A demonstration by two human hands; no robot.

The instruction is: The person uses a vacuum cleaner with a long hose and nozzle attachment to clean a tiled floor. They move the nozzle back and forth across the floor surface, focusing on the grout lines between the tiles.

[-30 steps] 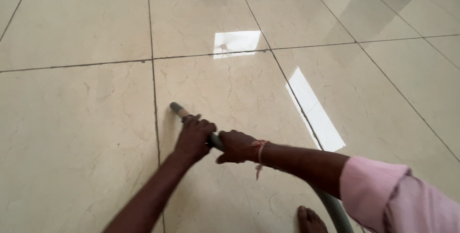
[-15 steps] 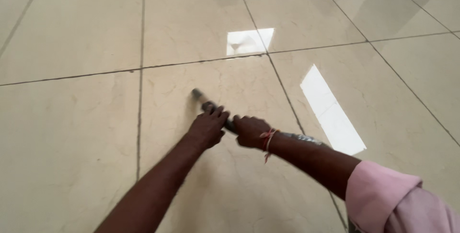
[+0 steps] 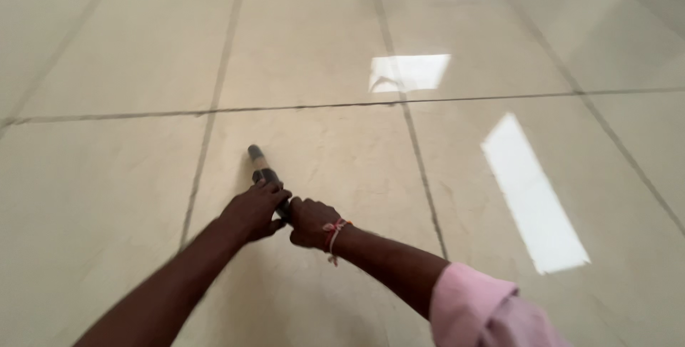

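Note:
Both my hands grip a dark vacuum hose nozzle (image 3: 261,166) that points down and away at the glossy beige tiled floor (image 3: 107,197). My left hand (image 3: 253,210) holds the front part, just behind the tip. My right hand (image 3: 311,222), with a red thread around the wrist and a pink sleeve (image 3: 478,311) further up the arm, holds the nozzle right behind the left hand. The nozzle's tip sits on or just above a tile near a dark grout line. The hose behind my hands is hidden by my arm.
Large cream marble-look tiles with dark grout lines (image 3: 214,111) fill the view. Bright window reflections (image 3: 535,197) lie on the floor to the right and further ahead (image 3: 408,72). The picture is slightly blurred.
The nozzle and both hands have swung left and a little nearer to me on the tile. The view has shifted; the foot and ribbed hose seen a second ago are out of view.

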